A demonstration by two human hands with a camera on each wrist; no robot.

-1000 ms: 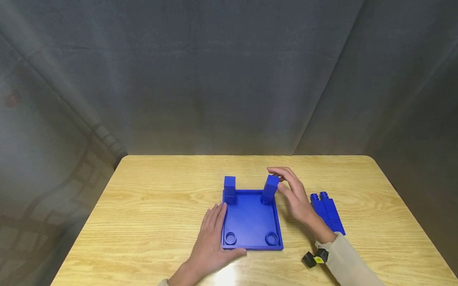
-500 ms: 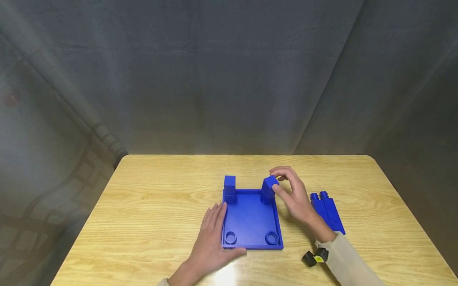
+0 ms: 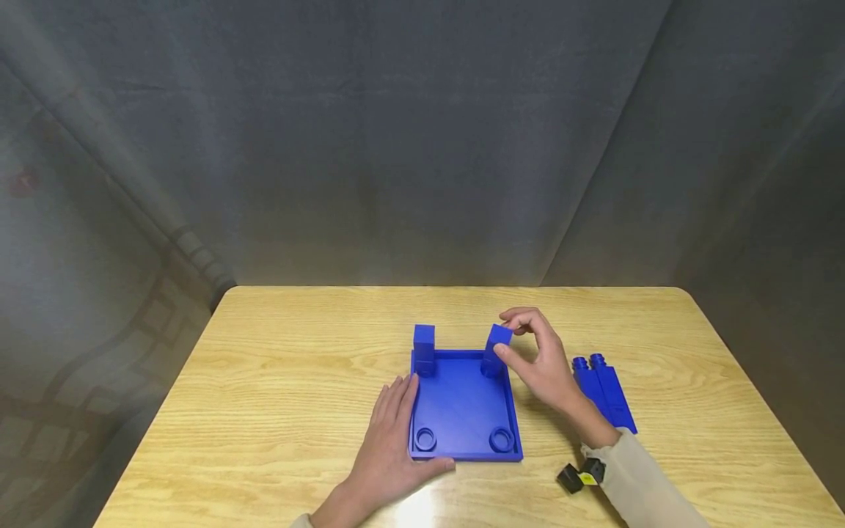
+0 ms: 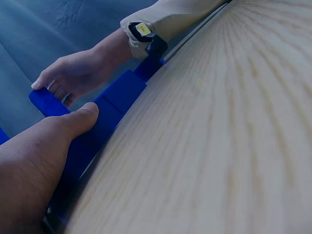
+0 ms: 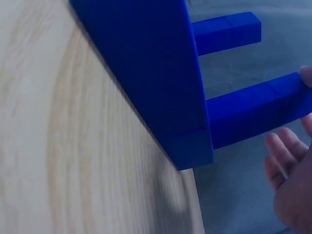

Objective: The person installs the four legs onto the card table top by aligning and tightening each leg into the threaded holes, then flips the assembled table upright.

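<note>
A square blue plastic panel [image 3: 462,411] with a raised rim lies on the table, round threaded-looking sockets at its two near corners. At its far-left corner a square blue leg [image 3: 425,341] stands upright. A second leg [image 3: 496,346] stands in the far-right corner, leaning slightly. My right hand [image 3: 538,359] pinches that second leg near its top, thumb on the near face and fingers behind. My left hand [image 3: 389,447] lies flat along the panel's left side, fingers straight and thumb stretched along the near edge. In the left wrist view, my left thumb [image 4: 83,119] rests against the panel's side.
Two more blue legs [image 3: 606,396] with threaded ends lie side by side on the wooden table [image 3: 284,381], right of my right forearm. A small black device [image 3: 581,475] with a yellow label sits at my right cuff. A grey curtain [image 3: 396,147] hangs behind the table.
My right thumb and fingers have closed onto the far-right leg's top. The leg has turned about its length, and its tilt has shifted slightly. My left hand and the panel have stayed put.
</note>
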